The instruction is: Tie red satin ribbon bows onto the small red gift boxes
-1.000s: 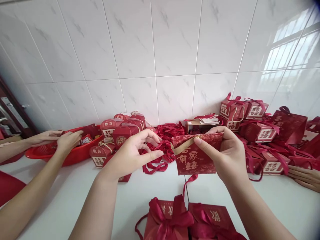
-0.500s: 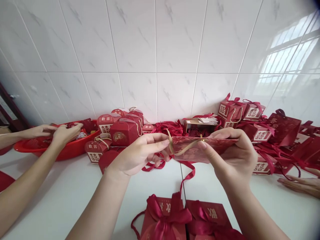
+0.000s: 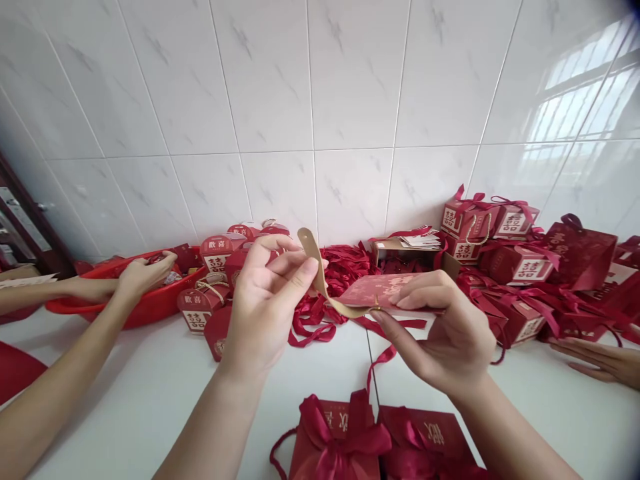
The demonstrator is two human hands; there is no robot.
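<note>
Strap [image 3: 345,309] has been raised at its free end since half a second ago, pinched between left hand [image 3: 265,303] thumb and fingers; red packet [image 3: 373,289] is gripped by right hand [image 3: 445,333], held tilted above white table [image 3: 310,380]. Hands are held apart. Bowed boxes [image 3: 333,460] are set in front, ribbons [image 3: 350,267] heaped behind. Red basin [image 3: 155,307] is placed at left. Table is backed by tiled wall [image 3: 275,87], window reflection [image 3: 565,100] seen at right.

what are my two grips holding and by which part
Your left grip pinches the tan strap just below its free end; your right grip holds the red packet by its right side.
</note>
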